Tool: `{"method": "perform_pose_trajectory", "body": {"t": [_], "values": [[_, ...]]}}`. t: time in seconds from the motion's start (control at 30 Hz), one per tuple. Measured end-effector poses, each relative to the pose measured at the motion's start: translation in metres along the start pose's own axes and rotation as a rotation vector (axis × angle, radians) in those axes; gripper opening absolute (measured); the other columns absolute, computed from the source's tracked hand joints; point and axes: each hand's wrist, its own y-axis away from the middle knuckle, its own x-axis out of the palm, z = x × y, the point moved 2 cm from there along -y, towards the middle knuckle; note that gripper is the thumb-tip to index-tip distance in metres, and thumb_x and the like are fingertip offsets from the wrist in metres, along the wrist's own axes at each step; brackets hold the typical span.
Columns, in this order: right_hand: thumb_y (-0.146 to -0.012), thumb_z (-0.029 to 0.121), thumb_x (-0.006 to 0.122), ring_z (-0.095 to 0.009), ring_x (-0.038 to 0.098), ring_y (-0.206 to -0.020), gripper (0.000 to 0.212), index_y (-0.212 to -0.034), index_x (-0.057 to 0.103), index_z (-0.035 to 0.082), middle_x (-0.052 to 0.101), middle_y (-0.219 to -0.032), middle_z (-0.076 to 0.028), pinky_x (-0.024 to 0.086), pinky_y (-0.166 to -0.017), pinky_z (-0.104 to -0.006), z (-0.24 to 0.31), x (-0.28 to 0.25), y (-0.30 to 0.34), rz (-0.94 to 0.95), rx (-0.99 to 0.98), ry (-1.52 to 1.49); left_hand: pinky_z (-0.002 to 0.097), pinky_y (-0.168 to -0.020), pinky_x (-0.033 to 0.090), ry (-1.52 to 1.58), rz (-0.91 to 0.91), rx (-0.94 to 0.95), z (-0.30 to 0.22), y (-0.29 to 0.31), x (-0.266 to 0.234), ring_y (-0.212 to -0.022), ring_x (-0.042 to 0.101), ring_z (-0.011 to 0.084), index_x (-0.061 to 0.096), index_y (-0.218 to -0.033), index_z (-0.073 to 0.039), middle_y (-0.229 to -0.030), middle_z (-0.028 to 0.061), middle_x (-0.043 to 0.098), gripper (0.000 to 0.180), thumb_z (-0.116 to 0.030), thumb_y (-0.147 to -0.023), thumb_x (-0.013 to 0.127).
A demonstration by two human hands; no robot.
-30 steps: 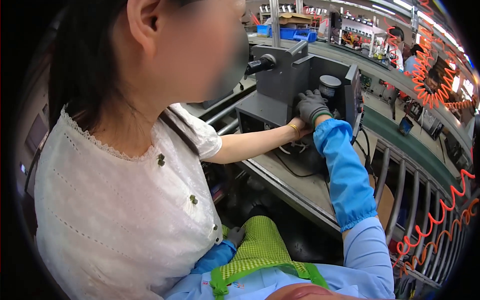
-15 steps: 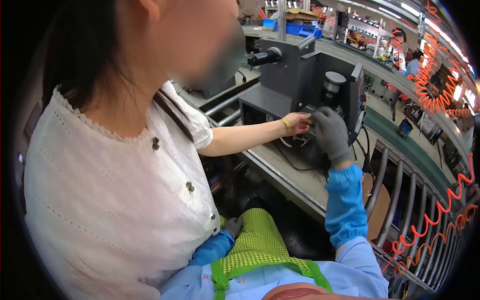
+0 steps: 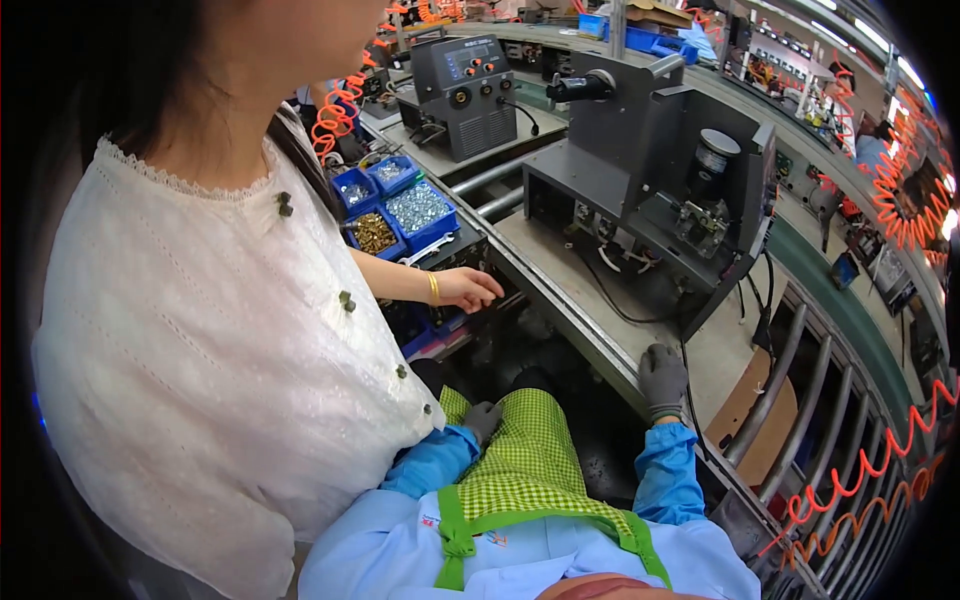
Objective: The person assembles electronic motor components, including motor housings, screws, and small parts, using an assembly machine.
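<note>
In a grey glove, my right hand (image 3: 663, 378) lies on the near edge of the workbench (image 3: 625, 310), fingers forward, apparently holding nothing. My left hand (image 3: 484, 422), gloved alike, rests open on my green checked apron (image 3: 530, 440). Beyond my right hand stands a dark grey machine housing (image 3: 610, 150) with its side uncovered. Inside it sits a wire-feed mechanism (image 3: 702, 225) beneath a black cylinder with a pale cap (image 3: 716, 150). A black cable (image 3: 610, 290) trails from it across the bench. Neither hand touches the housing.
At my left stands a person in a white blouse (image 3: 220, 340), a bare hand (image 3: 470, 289) near the bench edge. Blue bins (image 3: 430, 215) of small metal parts and a wrench (image 3: 427, 249) lie beyond. Metal rollers (image 3: 790, 390) and coiled red hoses (image 3: 880, 450) are at right.
My right hand has drawn back from the housing to the bench edge. The other person's hand has also left the housing and moved left. My left hand stays on my lap.
</note>
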Motion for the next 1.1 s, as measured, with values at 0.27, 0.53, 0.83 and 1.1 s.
{"method": "perform_pose_trajectory", "body": {"t": [0.27,0.53,0.83,1.1], "values": [[-0.079,0.023,0.058,-0.033,0.059,-0.074,0.014,-0.084,0.063,0.01,0.06,-0.08,-0.014,0.046,-0.065,-0.0424,-0.007,0.001,-0.001,-0.004,-0.002,-0.07,0.0405,-0.079,0.046,-0.01,0.011,-0.035,-0.009,0.004,0.001,-0.09,0.061,0.0324,0.063,-0.104,-0.001,-0.097,0.0173,0.065,0.047,-0.044,-0.086,0.051],[-0.079,0.019,0.057,-0.034,0.058,-0.076,0.012,-0.083,0.061,0.009,0.06,-0.082,-0.013,0.046,-0.065,-0.0418,-0.003,0.001,0.0,-0.031,-0.044,-0.141,0.0423,-0.087,0.044,-0.073,0.026,-0.073,-0.007,0.008,-0.005,-0.1,0.058,0.0344,0.062,-0.109,-0.004,-0.107,0.0183,0.062,0.048,-0.044,-0.086,0.051],[-0.079,0.019,0.057,-0.033,0.059,-0.077,0.013,-0.082,0.062,0.008,0.061,-0.082,-0.014,0.046,-0.067,-0.0405,-0.003,-0.002,0.001,-0.068,-0.06,-0.129,0.0383,-0.076,0.047,-0.076,-0.014,-0.009,-0.019,0.015,-0.005,-0.087,0.062,0.0272,0.062,-0.104,0.0,-0.094,0.0162,0.064,0.049,-0.045,-0.086,0.053],[-0.079,0.017,0.056,-0.033,0.059,-0.076,0.012,-0.081,0.062,0.007,0.06,-0.081,-0.014,0.046,-0.067,-0.0399,-0.001,0.002,0.001,-0.079,-0.093,-0.138,0.0403,-0.079,0.046,-0.091,-0.012,-0.016,-0.025,0.018,-0.008,-0.091,0.061,0.0307,0.062,-0.104,-0.001,-0.097,0.0169,0.064,0.05,-0.046,-0.085,0.052]]}}
